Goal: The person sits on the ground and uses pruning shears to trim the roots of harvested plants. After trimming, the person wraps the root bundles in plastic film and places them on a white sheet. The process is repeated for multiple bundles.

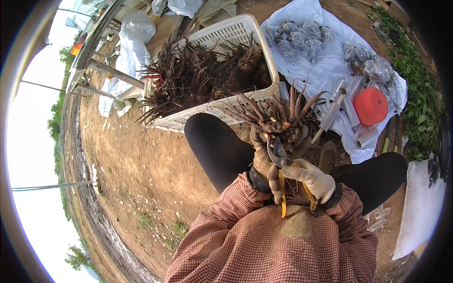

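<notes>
My left hand [262,155], in a soiled glove, holds a clump of brown roots [279,123] with several thick tapering roots spread upward and pale cut spots on its crown. In my gloved right hand [311,178] is a pair of pruning shears [280,157] with yellow handles. The handles are spread, and the blades lie at the lower side of the clump. Some left fingers pass beside one yellow handle; whether they press on it I cannot tell. Beyond my knee stands a white plastic crate [212,106] heaped with dark roots [212,70].
Right of the crate, a white plastic sheet [329,67] bears film-wrapped bundles [300,39], a roll of red twine [370,106] and rolls of clear film [332,113]. A white sack [421,205] lies beyond my right knee. Wooden rails [113,72] stand at upper left.
</notes>
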The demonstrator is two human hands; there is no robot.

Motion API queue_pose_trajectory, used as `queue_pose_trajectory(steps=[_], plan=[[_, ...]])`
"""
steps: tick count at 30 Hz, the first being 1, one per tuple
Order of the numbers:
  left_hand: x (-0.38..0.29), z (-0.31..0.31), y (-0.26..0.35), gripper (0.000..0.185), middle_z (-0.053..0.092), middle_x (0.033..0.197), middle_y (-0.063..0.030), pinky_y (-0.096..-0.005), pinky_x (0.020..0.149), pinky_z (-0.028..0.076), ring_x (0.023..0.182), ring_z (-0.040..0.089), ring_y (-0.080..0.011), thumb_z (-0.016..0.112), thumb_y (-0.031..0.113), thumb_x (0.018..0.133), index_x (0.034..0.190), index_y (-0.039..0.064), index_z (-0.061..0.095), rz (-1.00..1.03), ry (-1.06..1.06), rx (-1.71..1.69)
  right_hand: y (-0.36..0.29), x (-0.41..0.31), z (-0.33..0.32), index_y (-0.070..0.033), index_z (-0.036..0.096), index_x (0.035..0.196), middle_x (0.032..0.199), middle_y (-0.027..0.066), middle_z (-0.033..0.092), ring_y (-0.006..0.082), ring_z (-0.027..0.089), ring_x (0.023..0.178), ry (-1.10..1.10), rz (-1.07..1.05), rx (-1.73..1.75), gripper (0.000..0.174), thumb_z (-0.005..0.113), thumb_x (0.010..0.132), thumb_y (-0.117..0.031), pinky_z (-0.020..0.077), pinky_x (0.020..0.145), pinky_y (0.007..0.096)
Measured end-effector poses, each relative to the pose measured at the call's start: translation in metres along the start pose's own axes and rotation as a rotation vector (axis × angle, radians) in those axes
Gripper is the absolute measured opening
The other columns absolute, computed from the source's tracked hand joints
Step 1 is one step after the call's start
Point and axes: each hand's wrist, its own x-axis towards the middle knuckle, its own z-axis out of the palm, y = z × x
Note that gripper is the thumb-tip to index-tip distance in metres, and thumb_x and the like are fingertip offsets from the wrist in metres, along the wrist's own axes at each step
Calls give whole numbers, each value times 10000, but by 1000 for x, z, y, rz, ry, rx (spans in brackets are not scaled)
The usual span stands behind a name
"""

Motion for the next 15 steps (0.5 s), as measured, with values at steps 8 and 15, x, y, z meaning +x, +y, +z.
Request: queue_pose_trajectory(steps=[8,15], plan=[[-3,-7,-1,855,532,1369,-197,-543,1146,332,1305,485,-354,499,704,890,1411,29,431,2,-13,-10,8,2,1,27,630,1047,819,62,638,148,621,665,105,0,-61,349,581,992,-314,524,613,271],[4,-9,-4,919,544,1352,-190,-555,1114,368,1260,529,-346,522,759,834,1407,45,443,-15,-44,-10,11,0,-1,-14,629,989,711,-11,520,58,474,573,56,-39,-347,241,676,943,-246,401,496,210]])
